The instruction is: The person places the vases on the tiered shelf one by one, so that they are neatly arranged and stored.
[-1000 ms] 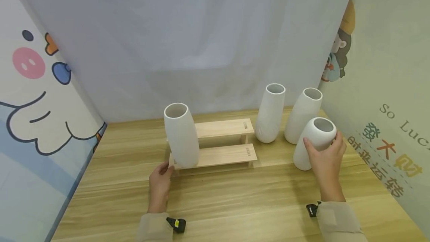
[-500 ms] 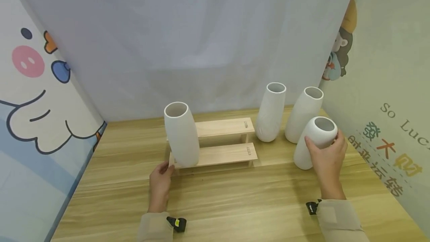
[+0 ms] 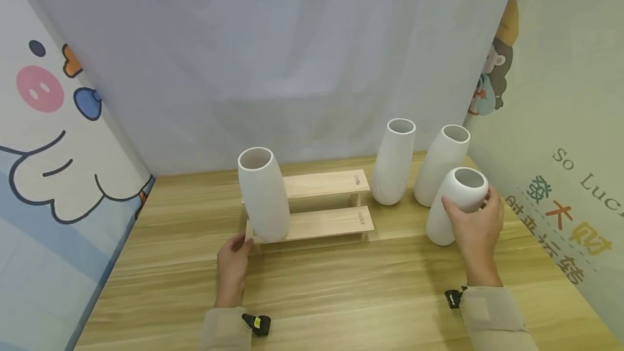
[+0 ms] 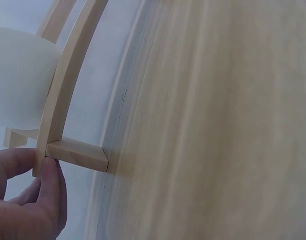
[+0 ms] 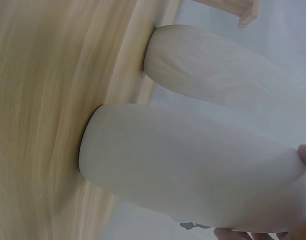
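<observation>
My left hand [image 3: 233,264] pinches the left end of the front board of a two-tier wooden stand [image 3: 322,225]; in the left wrist view the thumb and fingers [image 4: 49,187] close on the board's corner beside its leg. A tall white vase [image 3: 265,199] stands upright on that board's left part. On the right, my right hand [image 3: 476,232] grips a white vase [image 3: 446,215] around its upper part, thumb on the near left side and fingers round the right. Its base touches the table in the right wrist view.
Two more white vases stand behind the gripped one: one [image 3: 392,169] right of the stand, another [image 3: 439,169] farther right. A grey curtain [image 3: 302,69] hangs behind the wooden table [image 3: 312,297]. Printed panels flank the left and right sides.
Both hands keep their holds, and the vases and stand stay in place. Only a slight shift of the head view shows.
</observation>
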`<act>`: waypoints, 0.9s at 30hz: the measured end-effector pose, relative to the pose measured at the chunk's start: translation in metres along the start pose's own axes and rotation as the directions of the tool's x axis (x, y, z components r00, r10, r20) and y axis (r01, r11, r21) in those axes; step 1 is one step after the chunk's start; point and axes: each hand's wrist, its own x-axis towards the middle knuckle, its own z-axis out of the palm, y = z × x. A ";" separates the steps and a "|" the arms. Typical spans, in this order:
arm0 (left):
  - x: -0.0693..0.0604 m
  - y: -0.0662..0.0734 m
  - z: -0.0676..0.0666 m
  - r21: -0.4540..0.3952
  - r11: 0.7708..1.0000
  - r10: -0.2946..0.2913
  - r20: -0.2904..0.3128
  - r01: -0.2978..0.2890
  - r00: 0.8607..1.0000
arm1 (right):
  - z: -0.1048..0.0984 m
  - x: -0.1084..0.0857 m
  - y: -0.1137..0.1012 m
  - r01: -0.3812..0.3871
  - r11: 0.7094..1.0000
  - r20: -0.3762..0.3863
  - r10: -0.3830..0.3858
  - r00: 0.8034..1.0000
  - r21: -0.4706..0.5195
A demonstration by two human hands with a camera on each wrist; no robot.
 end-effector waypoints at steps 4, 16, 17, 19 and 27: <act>0.000 0.000 0.000 -0.005 1.000 -0.006 0.000 0.006 1.000 | 0.001 0.000 -0.003 0.007 1.000 0.006 -0.007 1.000 0.010; 0.001 -0.002 0.001 -0.029 1.000 -0.001 -0.006 0.001 1.000 | 0.003 -0.003 -0.015 0.049 0.999 0.002 -0.049 0.999 0.012; 0.001 -0.002 0.001 -0.031 1.000 -0.002 -0.007 0.002 1.000 | 0.003 -0.004 -0.016 0.051 0.999 0.004 -0.051 0.999 0.012; 0.002 -0.003 0.001 -0.036 0.999 -0.004 -0.008 0.003 1.000 | 0.003 -0.005 -0.018 0.062 0.998 0.002 -0.062 0.998 0.011; 0.002 -0.003 0.000 -0.047 0.999 0.003 -0.003 -0.004 1.000 | 0.006 -0.010 -0.029 0.101 0.994 -0.008 -0.100 0.995 0.032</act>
